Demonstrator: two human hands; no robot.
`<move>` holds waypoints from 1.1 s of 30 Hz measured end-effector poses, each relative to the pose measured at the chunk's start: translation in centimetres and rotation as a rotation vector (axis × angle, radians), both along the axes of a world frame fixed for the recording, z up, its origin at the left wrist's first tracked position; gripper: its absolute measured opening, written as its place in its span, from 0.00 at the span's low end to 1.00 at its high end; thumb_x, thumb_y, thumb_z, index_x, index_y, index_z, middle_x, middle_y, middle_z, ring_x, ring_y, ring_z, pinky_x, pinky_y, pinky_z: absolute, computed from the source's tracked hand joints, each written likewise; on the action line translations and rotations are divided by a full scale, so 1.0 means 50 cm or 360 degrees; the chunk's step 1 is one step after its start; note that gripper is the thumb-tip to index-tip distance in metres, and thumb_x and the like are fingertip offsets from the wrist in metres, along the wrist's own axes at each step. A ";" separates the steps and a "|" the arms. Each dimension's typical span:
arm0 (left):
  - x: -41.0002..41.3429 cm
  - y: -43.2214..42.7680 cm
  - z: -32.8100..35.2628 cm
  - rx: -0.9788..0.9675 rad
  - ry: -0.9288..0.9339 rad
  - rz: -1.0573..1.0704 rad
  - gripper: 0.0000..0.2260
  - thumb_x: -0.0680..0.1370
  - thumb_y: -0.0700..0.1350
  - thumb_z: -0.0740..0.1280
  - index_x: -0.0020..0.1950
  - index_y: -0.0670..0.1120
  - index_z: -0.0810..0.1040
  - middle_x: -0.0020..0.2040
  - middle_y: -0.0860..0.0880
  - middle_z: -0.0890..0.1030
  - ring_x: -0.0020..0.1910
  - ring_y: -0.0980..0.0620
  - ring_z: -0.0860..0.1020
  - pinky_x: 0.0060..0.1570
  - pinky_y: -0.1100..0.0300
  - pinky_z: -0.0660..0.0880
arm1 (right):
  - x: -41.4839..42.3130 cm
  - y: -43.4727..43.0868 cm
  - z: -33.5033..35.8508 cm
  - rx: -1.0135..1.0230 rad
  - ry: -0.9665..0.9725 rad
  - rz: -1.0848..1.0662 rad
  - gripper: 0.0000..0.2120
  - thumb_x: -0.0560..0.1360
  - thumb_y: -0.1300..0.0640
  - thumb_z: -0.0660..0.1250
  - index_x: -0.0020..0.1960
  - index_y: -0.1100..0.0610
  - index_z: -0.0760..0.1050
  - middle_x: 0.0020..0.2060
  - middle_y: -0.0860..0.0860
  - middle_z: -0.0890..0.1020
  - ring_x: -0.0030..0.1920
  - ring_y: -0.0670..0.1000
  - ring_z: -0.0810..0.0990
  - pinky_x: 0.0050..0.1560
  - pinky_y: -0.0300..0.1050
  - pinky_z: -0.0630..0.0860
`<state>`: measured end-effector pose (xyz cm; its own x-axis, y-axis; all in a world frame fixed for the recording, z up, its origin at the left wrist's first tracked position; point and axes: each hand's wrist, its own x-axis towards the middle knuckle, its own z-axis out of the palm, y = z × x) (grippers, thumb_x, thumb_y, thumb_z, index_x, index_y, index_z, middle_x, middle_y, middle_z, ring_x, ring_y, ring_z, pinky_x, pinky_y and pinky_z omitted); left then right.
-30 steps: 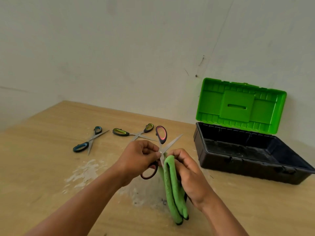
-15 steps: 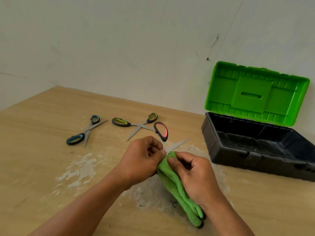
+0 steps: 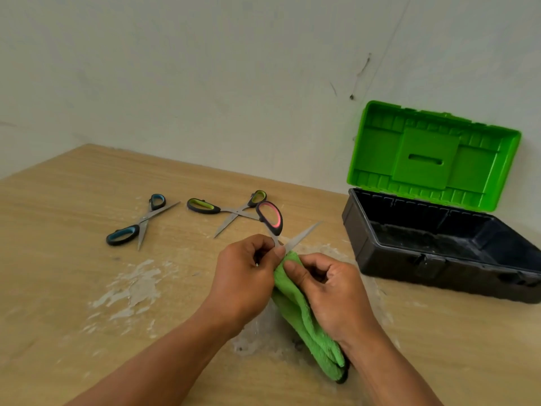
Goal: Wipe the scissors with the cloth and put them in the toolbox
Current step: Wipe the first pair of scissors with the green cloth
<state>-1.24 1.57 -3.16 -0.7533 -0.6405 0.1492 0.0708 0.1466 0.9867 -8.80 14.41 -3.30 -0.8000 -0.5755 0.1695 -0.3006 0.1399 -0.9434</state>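
My left hand (image 3: 244, 272) pinches a pair of pink-handled scissors (image 3: 270, 218) near the pivot. The blades are spread: one pink handle loop sticks up and one blade tip points up to the right. My right hand (image 3: 330, 294) grips a folded green cloth (image 3: 307, 320), and the cloth's top edge wraps the other blade, which is hidden. The black toolbox (image 3: 409, 259) with its green lid (image 3: 433, 153) raised stands open to the right, about a hand's width from the scissors.
Blue-handled scissors (image 3: 137, 224) and green-handled scissors (image 3: 225, 209) lie open on the wooden table (image 3: 73, 288) behind my hands. White powdery smears mark the tabletop in front of and under my hands. A pale wall runs close behind the table.
The cloth end has swung from hanging down to trailing toward me. Both hands stay together on the scissors, and the cloth has moved up against the pivot.
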 end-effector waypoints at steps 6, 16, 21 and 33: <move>-0.004 -0.011 0.003 0.0188 0.0051 0.0048 0.08 0.79 0.42 0.69 0.40 0.43 0.83 0.28 0.51 0.77 0.27 0.56 0.72 0.29 0.63 0.71 | -0.002 0.005 0.009 -0.0015 -0.0043 0.0121 0.06 0.75 0.57 0.74 0.51 0.56 0.86 0.41 0.50 0.89 0.42 0.48 0.88 0.42 0.37 0.82; 0.003 -0.058 0.026 0.0396 0.0051 0.0148 0.07 0.80 0.41 0.68 0.45 0.44 0.84 0.29 0.49 0.80 0.26 0.55 0.76 0.29 0.62 0.77 | 0.019 0.017 0.005 0.0267 0.0008 0.0252 0.05 0.74 0.54 0.75 0.50 0.52 0.87 0.41 0.46 0.89 0.44 0.45 0.87 0.46 0.40 0.83; 0.014 -0.100 0.036 0.0524 0.0025 0.0172 0.06 0.80 0.40 0.68 0.47 0.40 0.83 0.33 0.46 0.83 0.27 0.56 0.81 0.29 0.62 0.79 | 0.023 0.031 0.005 0.0252 0.0049 0.0185 0.04 0.76 0.55 0.74 0.49 0.49 0.86 0.42 0.43 0.88 0.44 0.44 0.87 0.47 0.39 0.83; 0.003 -0.057 0.013 0.0522 -0.0195 -0.0186 0.05 0.78 0.34 0.68 0.51 0.36 0.82 0.37 0.38 0.82 0.27 0.48 0.79 0.28 0.61 0.77 | 0.019 0.017 -0.021 0.0101 0.1067 0.0103 0.16 0.78 0.65 0.70 0.65 0.55 0.81 0.53 0.44 0.82 0.55 0.43 0.82 0.53 0.37 0.80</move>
<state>-1.09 -1.29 -2.50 -0.8238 -0.5479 -0.1456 -0.0531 -0.1811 0.9820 -7.86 15.26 -4.32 -0.4971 -0.6442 0.5813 -0.8277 0.1508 -0.5406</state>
